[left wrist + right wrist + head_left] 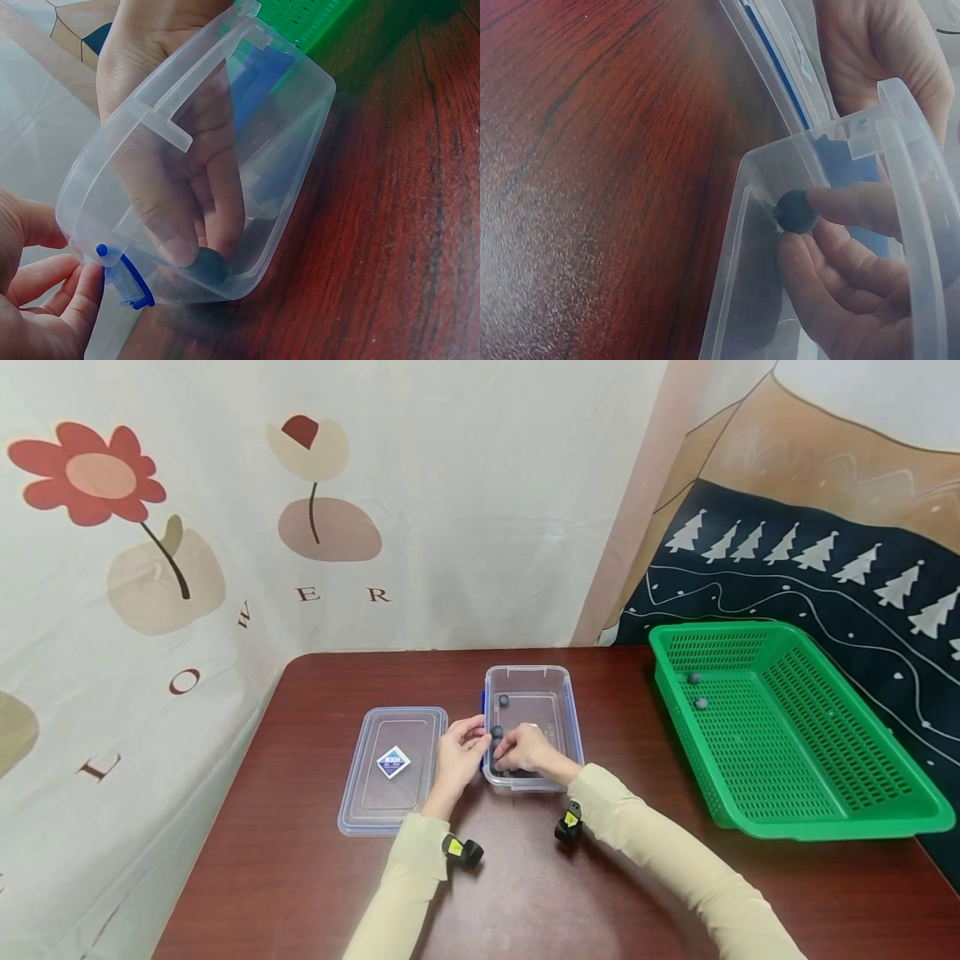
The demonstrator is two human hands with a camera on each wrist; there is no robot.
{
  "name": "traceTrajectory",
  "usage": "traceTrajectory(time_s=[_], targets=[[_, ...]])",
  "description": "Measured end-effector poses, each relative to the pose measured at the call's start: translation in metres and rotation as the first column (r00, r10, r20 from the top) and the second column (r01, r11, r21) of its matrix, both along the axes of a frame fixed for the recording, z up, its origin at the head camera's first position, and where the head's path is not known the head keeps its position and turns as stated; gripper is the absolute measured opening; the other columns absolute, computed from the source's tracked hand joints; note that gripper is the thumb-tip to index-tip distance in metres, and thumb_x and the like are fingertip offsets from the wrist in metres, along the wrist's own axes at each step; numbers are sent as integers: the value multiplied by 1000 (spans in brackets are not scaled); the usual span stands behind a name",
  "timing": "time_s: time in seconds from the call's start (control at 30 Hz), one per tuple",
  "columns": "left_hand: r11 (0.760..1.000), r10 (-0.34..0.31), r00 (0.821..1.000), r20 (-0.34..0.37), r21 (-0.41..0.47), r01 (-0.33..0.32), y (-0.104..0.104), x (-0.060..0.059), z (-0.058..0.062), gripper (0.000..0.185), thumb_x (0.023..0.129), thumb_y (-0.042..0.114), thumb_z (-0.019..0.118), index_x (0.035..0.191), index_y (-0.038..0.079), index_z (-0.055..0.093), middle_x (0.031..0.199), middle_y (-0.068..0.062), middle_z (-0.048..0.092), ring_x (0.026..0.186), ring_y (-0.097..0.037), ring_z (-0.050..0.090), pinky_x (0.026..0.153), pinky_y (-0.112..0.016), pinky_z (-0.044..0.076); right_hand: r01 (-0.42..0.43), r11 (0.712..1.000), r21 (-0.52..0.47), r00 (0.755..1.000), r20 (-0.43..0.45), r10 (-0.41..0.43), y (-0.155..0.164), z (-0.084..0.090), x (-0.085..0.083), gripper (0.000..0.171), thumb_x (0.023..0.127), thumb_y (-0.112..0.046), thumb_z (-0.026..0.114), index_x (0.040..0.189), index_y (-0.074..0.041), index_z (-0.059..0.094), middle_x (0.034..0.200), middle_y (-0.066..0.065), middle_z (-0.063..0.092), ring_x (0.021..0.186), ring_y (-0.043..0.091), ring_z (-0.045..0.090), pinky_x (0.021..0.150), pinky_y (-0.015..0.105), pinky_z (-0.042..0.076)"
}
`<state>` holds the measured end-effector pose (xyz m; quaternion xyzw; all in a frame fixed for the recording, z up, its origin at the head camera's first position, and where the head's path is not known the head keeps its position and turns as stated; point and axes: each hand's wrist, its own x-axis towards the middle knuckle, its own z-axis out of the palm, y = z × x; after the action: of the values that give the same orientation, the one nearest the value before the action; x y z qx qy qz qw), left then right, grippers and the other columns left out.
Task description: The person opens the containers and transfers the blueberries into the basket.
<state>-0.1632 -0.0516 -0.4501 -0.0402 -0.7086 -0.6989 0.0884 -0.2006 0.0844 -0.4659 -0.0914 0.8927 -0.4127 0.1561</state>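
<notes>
Dark ball (797, 211) between right fingers (808, 279) (inside box (543, 702)).

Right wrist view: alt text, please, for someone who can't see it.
The right hand pinches a dark ball inside a clear plastic box. Beyond the box are the left hand and part of a lid; a reddish-brown table fills the picture's left side.

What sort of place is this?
Probably an indoor recording corner, though whether home or studio I can't tell: a wood-look table stands before printed cloths, and the person wears wrist cameras.
</notes>
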Motion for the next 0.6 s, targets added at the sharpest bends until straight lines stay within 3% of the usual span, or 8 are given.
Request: traceTrajectory(time_s=[0.47, 0.6], targets=[[1000, 5, 1000, 1, -2, -5, 0, 1, 1, 31, 78, -19, 57, 108, -25, 54, 101, -38, 53, 96, -50, 54, 89, -48, 50, 68, 985, -161, 997, -10, -71, 18, 25, -4, 12, 70, 0, 75, 81, 3, 70, 69, 6, 68, 60, 8, 58, 55, 19, 50], [1000, 5, 1000, -6, 2, -5, 0, 0, 0, 31, 78, -18, 58, 108, -25, 53, 100, -39, 52, 96, -52, 54, 89, -50, 49, 75, 985, -158, 997, -25, -79, 28, 34, -6, 13, 73, -3, 74, 84, 2, 70, 71, 6, 68, 62, 9, 57, 56, 20, 49]])
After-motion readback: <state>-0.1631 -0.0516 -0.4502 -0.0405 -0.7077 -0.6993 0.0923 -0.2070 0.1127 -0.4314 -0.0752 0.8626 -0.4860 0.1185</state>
